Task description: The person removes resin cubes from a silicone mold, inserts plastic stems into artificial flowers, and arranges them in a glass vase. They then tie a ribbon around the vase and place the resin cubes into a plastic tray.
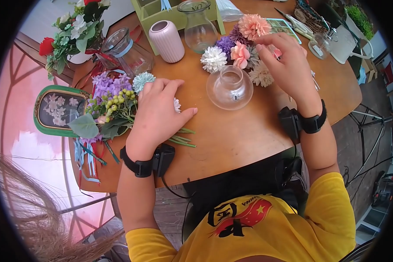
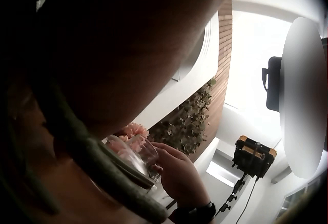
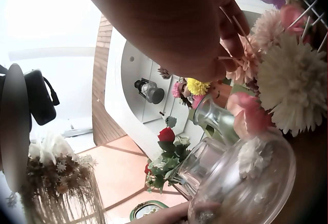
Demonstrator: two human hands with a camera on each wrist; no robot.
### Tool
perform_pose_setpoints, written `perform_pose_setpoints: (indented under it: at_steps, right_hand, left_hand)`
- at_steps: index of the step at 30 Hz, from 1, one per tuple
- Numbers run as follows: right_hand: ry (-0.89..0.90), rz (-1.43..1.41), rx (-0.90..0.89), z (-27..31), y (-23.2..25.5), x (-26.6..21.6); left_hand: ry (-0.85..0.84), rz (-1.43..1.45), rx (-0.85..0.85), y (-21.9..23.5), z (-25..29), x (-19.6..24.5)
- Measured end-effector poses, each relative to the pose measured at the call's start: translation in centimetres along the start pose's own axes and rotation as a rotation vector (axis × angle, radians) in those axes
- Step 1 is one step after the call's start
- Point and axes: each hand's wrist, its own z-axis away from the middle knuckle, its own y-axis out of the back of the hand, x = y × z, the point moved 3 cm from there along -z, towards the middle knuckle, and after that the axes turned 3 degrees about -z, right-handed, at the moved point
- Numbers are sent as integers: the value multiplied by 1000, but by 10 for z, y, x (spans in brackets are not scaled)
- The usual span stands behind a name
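My left hand [image 1: 155,109] rests over the green stems [image 1: 181,139] of an artificial bouquet [image 1: 113,100], thumb spread to the side. A light-blue pompom flower [image 1: 143,81] lies by its fingers, and part of a white flower [image 1: 177,105] shows beside them. My right hand [image 1: 288,61] reaches over a heap of artificial flowers, fingers bent down beside a peach flower [image 3: 247,62]. Thin pale stems [image 3: 242,29] cross in front of these fingers; I cannot tell whether they pinch one. Between the hands stands a round clear glass vase [image 1: 230,96], beside a white pompom flower [image 1: 213,60].
Behind are a ribbed pink vase [image 1: 167,42], a taller glass vase [image 1: 200,32] and a green wooden box [image 1: 155,13]. A green-framed picture [image 1: 41,118], a glass jar [image 1: 131,56] and ribbons [image 1: 91,168] lie left. Scissors [image 1: 299,28] and a watering can [image 1: 347,48] are far right.
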Motion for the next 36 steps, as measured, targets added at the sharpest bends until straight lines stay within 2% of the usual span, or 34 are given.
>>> perform_pose_setpoints:
  at_steps: [4, 7, 13, 16, 19, 22, 23, 26, 27, 30, 31, 34, 36]
  right_hand:
    - [-6, 1, -2, 1, -1, 2]
    - [30, -29, 38, 0, -1, 2]
    - [40, -101, 87, -1, 2, -1]
    - [92, -134, 136, -4, 5, 0]
    - [101, -205, 242, -7, 14, 0]
    - [-122, -379, 244, -11, 29, 22]
    - [-192, -310, 232, -12, 41, 26]
    - [-108, -344, 195, -15, 73, 43]
    - [-158, -249, 126, -12, 83, 52]
    - [-95, -9, 45, -6, 94, 69]
    - [-215, 56, -52, -1, 95, 74]
    - [-266, 233, -289, 16, 82, 104]
    - [-335, 301, -409, 25, 73, 107]
  left_hand:
    - [86, 146, -92, -5, -1, -4]
    - [118, 203, -75, -5, -3, -4]
    - [75, 300, 97, 0, -8, -1]
    - [64, 369, 40, -1, -9, 0]
    - [25, 286, 7, -3, -6, 3]
    - [4, 242, -30, 2, -4, 9]
    - [-2, 241, -38, 2, -4, 10]
    - [-19, 259, -55, 1, -3, 9]
    - [-21, 274, -53, -1, -2, 7]
    - [4, 314, 2, 0, -7, 8]
    - [20, 326, 28, 2, -9, 8]
    - [-10, 449, 232, 10, -13, 14]
    - [40, 747, 257, 3, -11, 13]
